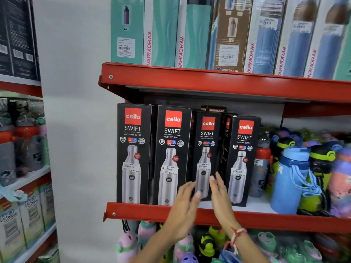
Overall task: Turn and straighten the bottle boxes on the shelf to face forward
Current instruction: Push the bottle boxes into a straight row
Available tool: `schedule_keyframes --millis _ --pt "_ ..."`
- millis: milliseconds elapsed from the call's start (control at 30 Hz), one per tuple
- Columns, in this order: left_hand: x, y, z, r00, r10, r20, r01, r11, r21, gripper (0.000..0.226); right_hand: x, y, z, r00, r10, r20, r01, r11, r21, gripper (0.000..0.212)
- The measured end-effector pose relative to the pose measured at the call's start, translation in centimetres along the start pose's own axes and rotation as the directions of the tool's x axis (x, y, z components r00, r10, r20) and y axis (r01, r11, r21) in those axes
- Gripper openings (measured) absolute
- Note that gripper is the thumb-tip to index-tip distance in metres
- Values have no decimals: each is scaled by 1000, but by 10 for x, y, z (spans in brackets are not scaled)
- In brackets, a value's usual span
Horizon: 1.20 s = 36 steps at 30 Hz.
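Several black Cello Swift bottle boxes stand on the red middle shelf (152, 210). The two left boxes (133, 152) (171, 154) face forward at the shelf's front. A third box (206, 149) sits further back, facing forward. The right box (242, 158) is turned slightly, with another box edge showing behind it. My left hand (185, 207) and my right hand (221, 198) are raised with fingers spread on either side of the third box's lower part. Neither hand grips it.
Loose colourful water bottles (290, 179) crowd the shelf right of the boxes. Tall teal and blue boxes (165, 35) fill the upper shelf. More bottles hang below. A second rack (22, 168) stands at the left.
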<state>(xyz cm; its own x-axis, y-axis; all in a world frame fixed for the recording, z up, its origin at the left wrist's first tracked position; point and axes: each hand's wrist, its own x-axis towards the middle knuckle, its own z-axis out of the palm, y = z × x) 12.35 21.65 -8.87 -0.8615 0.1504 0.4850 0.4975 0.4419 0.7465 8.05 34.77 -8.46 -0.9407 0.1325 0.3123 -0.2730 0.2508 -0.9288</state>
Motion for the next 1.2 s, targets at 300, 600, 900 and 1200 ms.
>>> schedule_keyframes --millis 300,600,900,1200 --pt "36 8 37 952 -300 66 307 920 -245 72 21 6 -9 985 53 162 -55 998 6 59" --pt "9 13 22 959 -280 -43 267 944 -195 66 -10 16 -26 986 -16 163 34 993 -109 55" --pt "-3 17 19 951 -283 -124 272 958 -96 67 -25 13 -39 987 -40 159 62 988 -138 50" --pt "19 40 61 931 85 -356 -76 996 39 34 3 21 -85 963 -135 -233 131 991 -35 40"
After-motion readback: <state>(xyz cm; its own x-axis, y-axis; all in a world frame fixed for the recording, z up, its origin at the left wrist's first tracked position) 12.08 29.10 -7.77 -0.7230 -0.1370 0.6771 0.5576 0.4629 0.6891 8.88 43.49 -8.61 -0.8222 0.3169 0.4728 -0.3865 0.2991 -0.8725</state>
